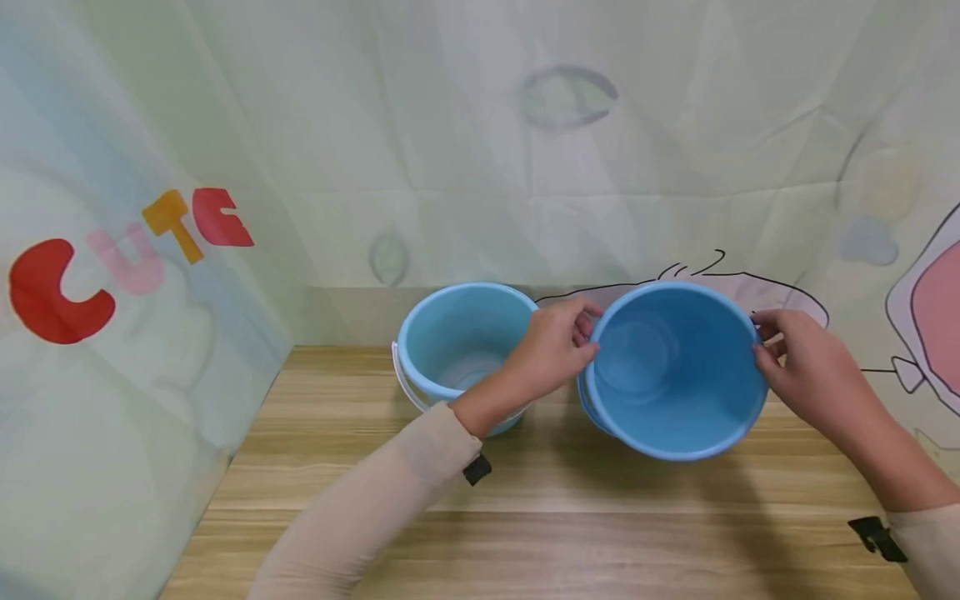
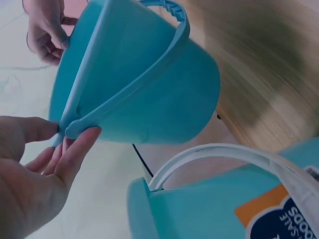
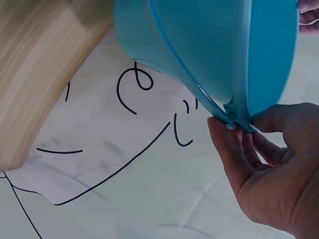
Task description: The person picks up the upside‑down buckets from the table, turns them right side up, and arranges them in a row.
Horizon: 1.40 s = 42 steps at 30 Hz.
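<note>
Both hands hold a blue bucket (image 1: 690, 375) by opposite sides of its rim, its mouth tilted toward the head camera. My left hand (image 1: 551, 346) pinches the rim at the handle joint, thumb on one side and fingers on the other, as the left wrist view shows. On the far side my right hand (image 1: 810, 367) grips the rim at the other handle joint. The bucket's blue handle (image 2: 144, 74) hangs along its outer wall. A lighter blue bucket (image 1: 442, 333) with a white handle (image 1: 408, 383) stands upright on the left, partly behind my left forearm.
The wooden table (image 1: 337, 517) lies beneath both buckets. A pale printed curtain (image 1: 450, 150) rises behind its back edge and along the left side, with the letters CUTE on it. An orange and navy label (image 2: 269, 214) is on the lighter bucket's wall.
</note>
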Motion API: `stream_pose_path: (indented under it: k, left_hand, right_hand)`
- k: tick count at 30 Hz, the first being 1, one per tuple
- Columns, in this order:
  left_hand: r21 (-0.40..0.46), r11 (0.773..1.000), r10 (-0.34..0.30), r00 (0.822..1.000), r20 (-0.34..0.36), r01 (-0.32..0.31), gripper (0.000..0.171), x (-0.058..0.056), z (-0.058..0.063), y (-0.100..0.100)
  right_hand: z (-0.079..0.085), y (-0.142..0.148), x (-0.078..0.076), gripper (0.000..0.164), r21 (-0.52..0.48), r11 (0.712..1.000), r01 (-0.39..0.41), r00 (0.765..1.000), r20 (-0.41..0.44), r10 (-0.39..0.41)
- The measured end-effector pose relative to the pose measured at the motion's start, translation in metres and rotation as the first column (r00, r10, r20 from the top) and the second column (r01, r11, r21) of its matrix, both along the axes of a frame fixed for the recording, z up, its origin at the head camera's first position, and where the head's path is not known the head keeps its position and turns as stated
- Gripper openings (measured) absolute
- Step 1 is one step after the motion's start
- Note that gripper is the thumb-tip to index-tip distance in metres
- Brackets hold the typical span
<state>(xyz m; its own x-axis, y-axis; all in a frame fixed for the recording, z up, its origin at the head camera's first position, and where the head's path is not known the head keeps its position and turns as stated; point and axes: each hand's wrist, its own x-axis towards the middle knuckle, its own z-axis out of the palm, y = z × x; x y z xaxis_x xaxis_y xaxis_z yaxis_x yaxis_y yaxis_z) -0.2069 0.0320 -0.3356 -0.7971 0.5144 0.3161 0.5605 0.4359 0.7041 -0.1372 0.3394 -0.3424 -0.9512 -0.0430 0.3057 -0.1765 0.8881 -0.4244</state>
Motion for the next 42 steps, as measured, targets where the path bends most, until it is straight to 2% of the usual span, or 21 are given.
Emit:
stream_pose_path:
  k: [5,9,13,20,27,31,35,38,42]
  left_hand:
    - [-0.027,0.999,0.035,0.999,0.032,-0.034,0.033,-0.009,0.000,0.003]
    - [-0.063,0.996,0.058,0.997,0.040,-0.056,0.034,-0.014,0.002,0.007]
    - [-0.074,0.994,0.087,0.993,0.076,-0.082,0.034,-0.017,0.004,0.012]
    - [-0.095,0.986,0.148,0.983,0.110,-0.138,0.031,-0.022,0.004,0.019]
    - [-0.114,0.974,0.212,0.964,0.162,-0.195,0.030,-0.027,0.004,0.024]
    - [-0.129,0.968,0.237,0.954,0.184,-0.216,0.029,-0.030,0.003,0.027]
    - [-0.130,0.963,0.262,0.936,0.234,-0.237,0.030,-0.033,0.002,0.029]
    - [-0.146,0.958,0.274,0.933,0.231,-0.246,0.031,-0.035,0.000,0.030]
    - [-0.173,0.951,0.287,0.943,0.172,-0.258,0.027,-0.037,-0.004,0.030]
  right_hand:
    - [0.001,-0.001,-0.008,0.042,0.029,0.999,0.014,0.998,0.053,-0.015]
    - [0.001,0.002,-0.014,0.042,0.074,0.997,0.010,0.999,0.037,-0.012]
    - [0.003,0.005,-0.021,0.042,0.101,0.995,0.000,0.999,0.034,-0.003]
    - [0.009,0.006,-0.034,0.042,0.121,0.993,-0.001,0.991,0.135,-0.016]
    - [0.013,0.006,-0.050,0.045,0.139,0.990,-0.002,0.967,0.253,-0.033]
    - [0.014,0.006,-0.056,0.045,0.135,0.991,-0.001,0.956,0.290,-0.039]
    - [0.013,0.005,-0.060,0.044,0.124,0.992,-0.008,0.946,0.322,-0.033]
    - [0.011,0.004,-0.063,0.044,0.127,0.992,-0.013,0.939,0.342,-0.031]
    - [0.010,0.002,-0.066,0.045,0.136,0.991,-0.009,0.934,0.355,-0.040]
